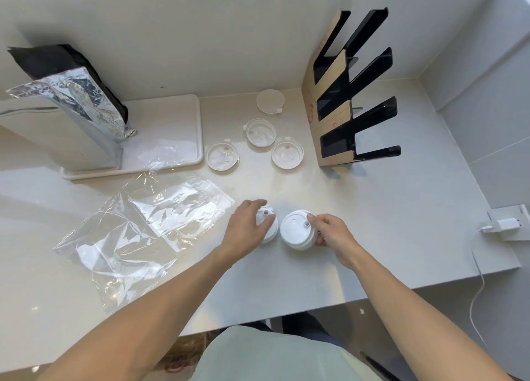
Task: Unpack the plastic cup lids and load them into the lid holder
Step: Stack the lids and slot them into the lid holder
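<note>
Gripping two short stacks of white lids on the counter, apparently steadying them for lifting: the left hand cups over the left stack, fingers curled round it; the right hand pinches the right stack at its rim. Beyond the hands lie four loose lids. Farther right stands the black lid holder, empty. Left of the grip lies the emptied clear bag.

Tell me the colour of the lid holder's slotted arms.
Glossy black, on the lid holder, with brown cardboard-coloured side panels; the head view shows it.
</note>
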